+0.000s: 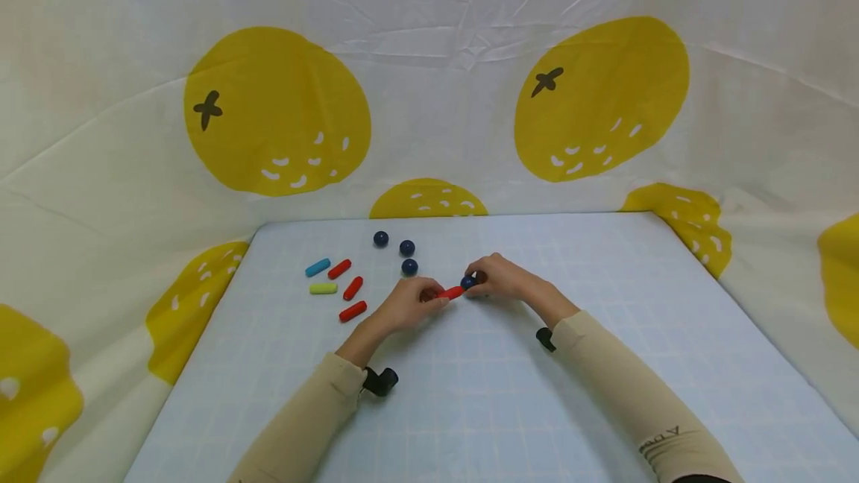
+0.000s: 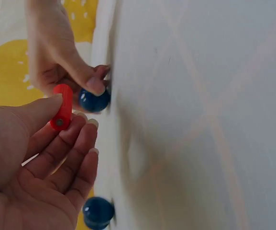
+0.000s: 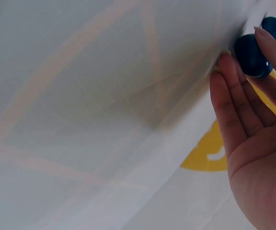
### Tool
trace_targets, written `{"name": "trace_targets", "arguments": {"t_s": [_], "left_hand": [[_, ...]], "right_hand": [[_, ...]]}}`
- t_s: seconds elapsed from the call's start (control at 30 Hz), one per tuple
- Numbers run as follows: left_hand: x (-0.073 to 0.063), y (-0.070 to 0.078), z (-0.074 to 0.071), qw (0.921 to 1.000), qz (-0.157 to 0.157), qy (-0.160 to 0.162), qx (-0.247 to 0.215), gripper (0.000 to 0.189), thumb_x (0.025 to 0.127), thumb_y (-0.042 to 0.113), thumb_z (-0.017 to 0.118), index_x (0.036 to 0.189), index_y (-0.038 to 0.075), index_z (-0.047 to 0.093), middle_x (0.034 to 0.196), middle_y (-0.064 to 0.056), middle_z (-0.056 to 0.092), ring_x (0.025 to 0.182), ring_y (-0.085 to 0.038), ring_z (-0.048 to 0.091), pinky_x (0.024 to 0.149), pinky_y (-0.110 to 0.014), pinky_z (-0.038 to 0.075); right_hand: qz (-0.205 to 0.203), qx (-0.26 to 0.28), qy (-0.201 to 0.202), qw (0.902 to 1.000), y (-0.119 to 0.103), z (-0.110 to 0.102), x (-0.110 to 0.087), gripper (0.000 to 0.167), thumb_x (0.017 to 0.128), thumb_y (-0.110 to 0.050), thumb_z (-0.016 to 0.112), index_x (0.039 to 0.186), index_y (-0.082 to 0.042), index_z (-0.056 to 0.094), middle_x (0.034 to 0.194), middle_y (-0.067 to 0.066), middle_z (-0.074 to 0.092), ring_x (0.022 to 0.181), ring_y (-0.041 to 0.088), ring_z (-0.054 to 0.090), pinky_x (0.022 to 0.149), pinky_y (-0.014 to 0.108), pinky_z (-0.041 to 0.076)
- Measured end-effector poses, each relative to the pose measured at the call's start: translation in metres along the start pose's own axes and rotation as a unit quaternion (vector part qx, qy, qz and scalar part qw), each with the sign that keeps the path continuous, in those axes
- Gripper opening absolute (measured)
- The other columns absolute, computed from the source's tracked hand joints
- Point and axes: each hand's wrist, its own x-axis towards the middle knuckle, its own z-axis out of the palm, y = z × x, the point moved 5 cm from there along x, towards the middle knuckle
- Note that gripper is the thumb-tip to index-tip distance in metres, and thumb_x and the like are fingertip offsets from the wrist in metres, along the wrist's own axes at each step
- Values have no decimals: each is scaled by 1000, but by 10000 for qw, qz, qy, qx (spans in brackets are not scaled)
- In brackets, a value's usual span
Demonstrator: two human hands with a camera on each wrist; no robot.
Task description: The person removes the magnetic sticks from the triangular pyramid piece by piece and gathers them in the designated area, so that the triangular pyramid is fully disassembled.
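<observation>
My left hand pinches a red magnetic stick between thumb and index finger, its other fingers loosely bent. A small metal dot shows on the stick's near end in the left wrist view. Facing it, my right hand holds a dark blue ball between thumb and fingers, low over the table. In the head view the red stick's far end is right at the ball.
On the white table, three dark blue balls, one of them nearest, lie behind my left hand. Left of them are a blue stick, a yellow-green stick and three red sticks, one in front. A patterned cloth hangs behind.
</observation>
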Motion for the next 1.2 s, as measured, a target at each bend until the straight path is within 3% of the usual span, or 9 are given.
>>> {"name": "trace_targets", "arguments": {"t_s": [0.1,0.27,0.47,0.63,0.77,0.9,1.2], "left_hand": [[-15,0,-14,9999,30,161,19,24,98,27,71,118,13,73,94,2,67,88,-20,59,80,-33,52],[-42,-14,-49,9982,-41,604,32,24,97,24,73,119,15,73,99,4,69,92,-17,61,80,-33,54],[-78,-43,-93,9955,53,934,156,27,96,22,75,120,11,72,101,0,72,92,-20,63,81,-34,55],[-106,-78,-117,9929,54,1089,480,28,95,22,75,121,10,73,104,0,71,93,-19,61,78,-30,54],[-121,-107,-127,9910,-255,1134,670,29,96,23,74,119,7,72,97,-1,68,88,-19,58,72,-28,52],[-126,-129,-130,9886,-643,1131,762,30,96,25,74,117,4,72,94,-2,66,85,-20,56,72,-29,50],[-121,-152,-126,9878,-943,1038,670,30,95,26,74,115,3,72,99,-5,68,88,-22,58,79,-35,50]], "right_hand": [[100,33,-10,9999,1,1,0,31,91,-20,80,116,-4,73,94,1,71,81,14,60,78,30,52],[57,-13,10,10000,2,1,1,32,92,-20,79,118,-3,73,90,1,70,80,14,58,76,30,50],[0,-35,22,10000,2,0,1,32,93,-21,78,119,-3,72,89,0,69,79,13,58,75,30,49],[81,10,-49,10000,2,-1,3,33,93,-20,78,119,-3,72,90,0,69,79,13,60,75,29,50],[240,185,32,9995,2,-3,11,35,93,-20,77,122,-2,70,91,2,69,79,15,60,73,30,51],[473,499,286,9972,4,-8,29,37,93,-20,77,123,-1,67,93,7,71,76,17,63,72,31,53],[981,869,847,9877,6,-10,76,39,97,-29,71,124,-2,63,105,13,69,88,23,63,81,35,53]]}}
